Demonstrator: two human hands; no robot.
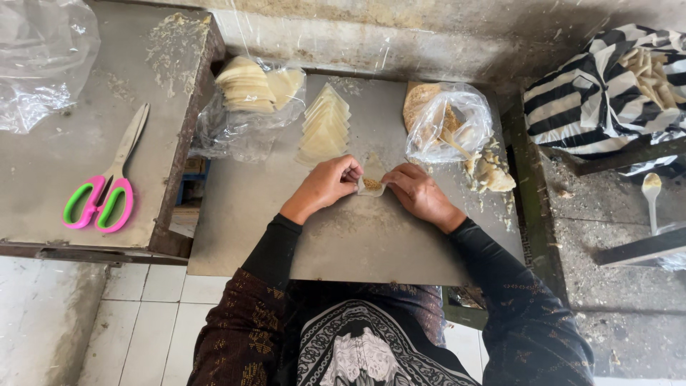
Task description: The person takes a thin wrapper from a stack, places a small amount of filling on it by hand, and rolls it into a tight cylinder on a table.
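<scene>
Both hands, left point(325, 184) and right point(418, 191), grip one filled wrapper point(371, 186) beside one scissors point(103, 182).

Metal board point(286, 229): dull grey, matt, scuffed. Beside it: glossy clear plastic bag point(450, 118); pale matt dough wrappers point(325, 125); scissors point(103, 186), glossy plastic handles.

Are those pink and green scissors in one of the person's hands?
No. The scissors lie untouched on the grey table off to the side, while the left hand and right hand both pinch a small filled wrapper.
</scene>
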